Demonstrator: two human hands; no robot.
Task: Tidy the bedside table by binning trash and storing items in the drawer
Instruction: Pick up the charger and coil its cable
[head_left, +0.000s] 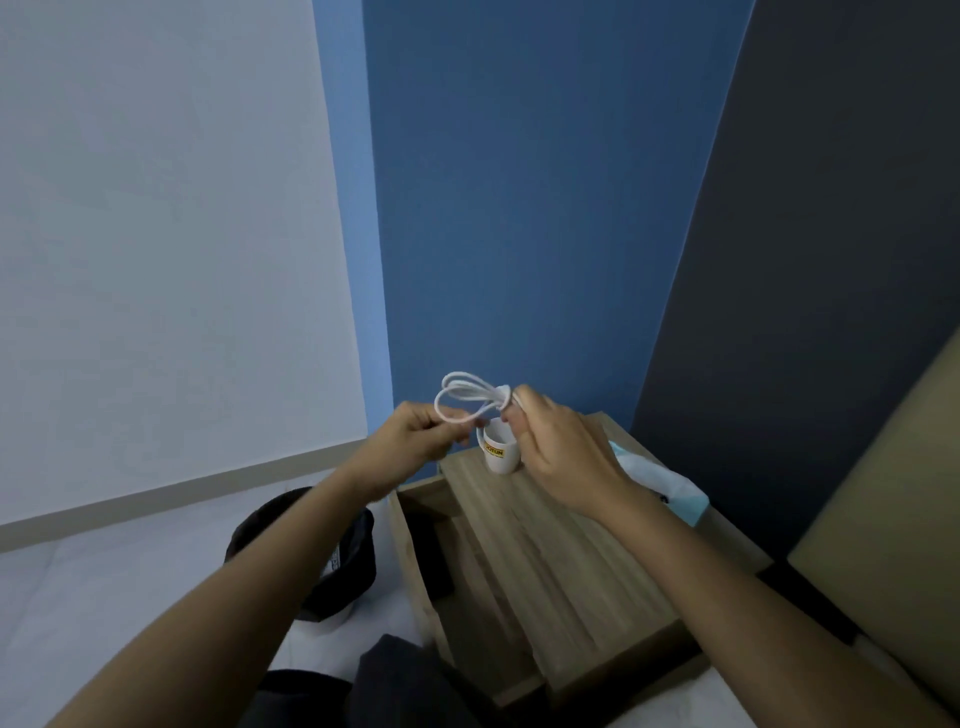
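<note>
A white cable (464, 395) is looped in the air above the wooden bedside table (561, 540). My left hand (415, 434) pinches one end of the loops. My right hand (563, 447) grips the bundled other end. Just below the hands a white mug (500, 454) with a yellow label stands upright on the table top. The drawer (457, 566) on the table's left side is pulled open, and its inside is dark. A black bin (332, 566) sits on the floor left of the drawer, partly behind my left forearm.
A white and light-blue tissue pack (670, 488) lies on the table's right part, behind my right wrist. A tan bed frame (883, 519) rises at the right. A blue wall stands close behind the table. Dark fabric (410, 686) shows at the bottom.
</note>
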